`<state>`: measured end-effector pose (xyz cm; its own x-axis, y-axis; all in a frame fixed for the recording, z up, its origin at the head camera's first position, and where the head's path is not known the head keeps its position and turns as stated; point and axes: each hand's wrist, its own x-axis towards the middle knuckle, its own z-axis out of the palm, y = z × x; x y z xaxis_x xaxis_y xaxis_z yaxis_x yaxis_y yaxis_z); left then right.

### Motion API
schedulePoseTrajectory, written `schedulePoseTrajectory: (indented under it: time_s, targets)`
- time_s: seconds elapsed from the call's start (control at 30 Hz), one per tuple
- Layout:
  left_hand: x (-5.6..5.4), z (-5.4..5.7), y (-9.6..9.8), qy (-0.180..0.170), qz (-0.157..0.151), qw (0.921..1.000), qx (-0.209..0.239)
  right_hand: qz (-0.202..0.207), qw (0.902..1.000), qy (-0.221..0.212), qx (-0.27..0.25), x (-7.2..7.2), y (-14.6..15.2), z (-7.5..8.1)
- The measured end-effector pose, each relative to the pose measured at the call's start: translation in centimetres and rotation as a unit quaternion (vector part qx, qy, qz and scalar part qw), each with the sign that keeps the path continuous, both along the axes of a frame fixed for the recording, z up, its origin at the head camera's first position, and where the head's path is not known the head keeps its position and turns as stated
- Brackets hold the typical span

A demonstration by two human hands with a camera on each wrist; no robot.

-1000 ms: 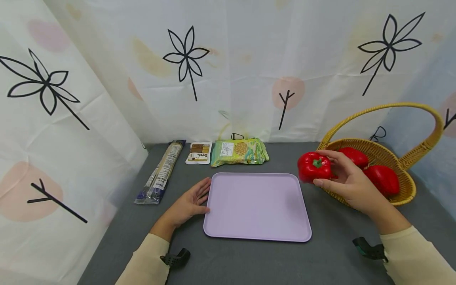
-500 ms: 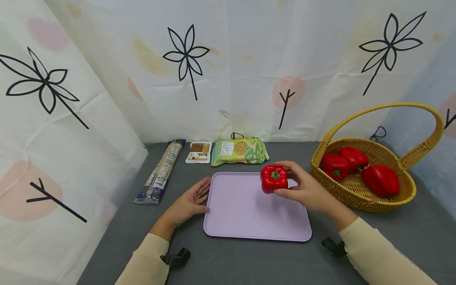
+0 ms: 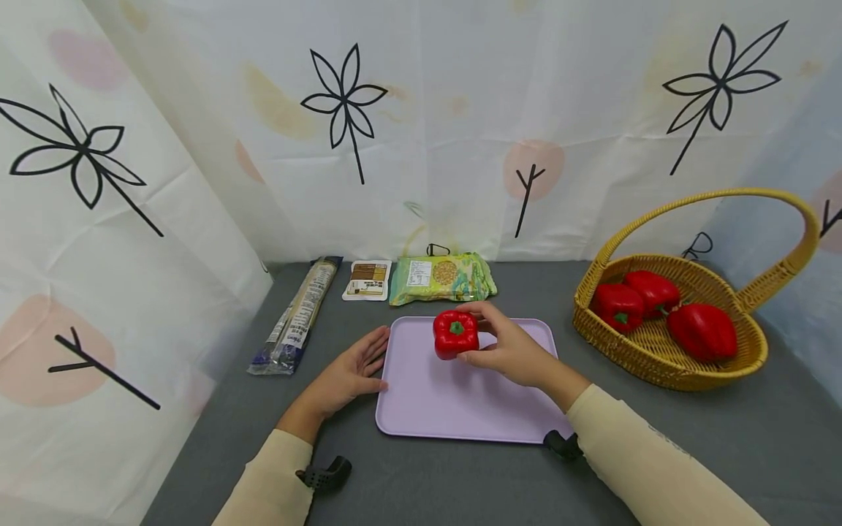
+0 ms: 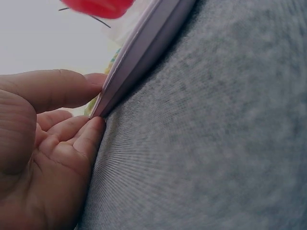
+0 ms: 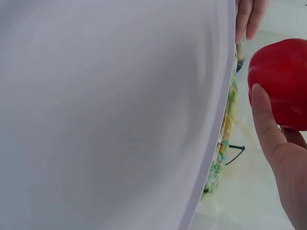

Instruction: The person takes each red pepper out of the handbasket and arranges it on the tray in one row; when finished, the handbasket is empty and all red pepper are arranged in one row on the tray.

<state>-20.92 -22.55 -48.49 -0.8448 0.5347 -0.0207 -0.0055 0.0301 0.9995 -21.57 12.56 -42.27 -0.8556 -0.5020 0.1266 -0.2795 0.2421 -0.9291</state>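
A red bell pepper (image 3: pixel 450 340) with a green stem hangs over the upper middle of the lilac rectangular tray (image 3: pixel 434 409), held by my right hand (image 3: pixel 516 354) between thumb and fingers. In the right wrist view the pepper (image 5: pixel 280 79) shows above the tray's surface, the thumb along its side. My left hand (image 3: pixel 349 374) is at the tray's left edge, fingers extended along it. Up close in the left wrist view, the thumb and fingertips of the left hand (image 4: pixel 57 139) touch the tray's rim (image 4: pixel 139 52).
At right stands a yellow wicker basket (image 3: pixel 664 376) with a tall handle, holding 3 red bell peppers (image 3: pixel 702 332). Behind the tray lie a green food packet (image 3: pixel 444 280), a small brown-and-white packet (image 3: pixel 367 281) and a long clear-and-blue package (image 3: pixel 296 318). A printed curtain backs the grey table.
My right hand has carried the bell pepper leftward from beside the basket to above the tray. My left hand has stayed at the tray's left edge.
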Motion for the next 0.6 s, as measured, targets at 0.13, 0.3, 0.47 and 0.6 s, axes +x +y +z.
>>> schedulePoseTrajectory:
  time_s: [0.13,0.3,0.47,0.6]
  targets:
    - [0.0,0.1,0.0,0.000,0.006,0.9999,-0.009,0.004,0.9998,-0.014,0.012,-0.6,-1.4,0.0]
    - [0.0,0.1,0.1,-0.001,0.009,0.9999,-0.012,0.006,0.9994,-0.029,0.019,-1.7,-3.2,-0.5]
    - [-0.1,0.0,0.1,-0.003,0.007,0.9999,-0.010,-0.007,0.9985,-0.043,0.033,-2.6,-4.9,-1.0]
    - [0.0,0.1,0.1,-0.005,0.009,0.9999,-0.012,-0.022,0.9978,-0.047,0.042,-3.1,-6.2,-1.2]
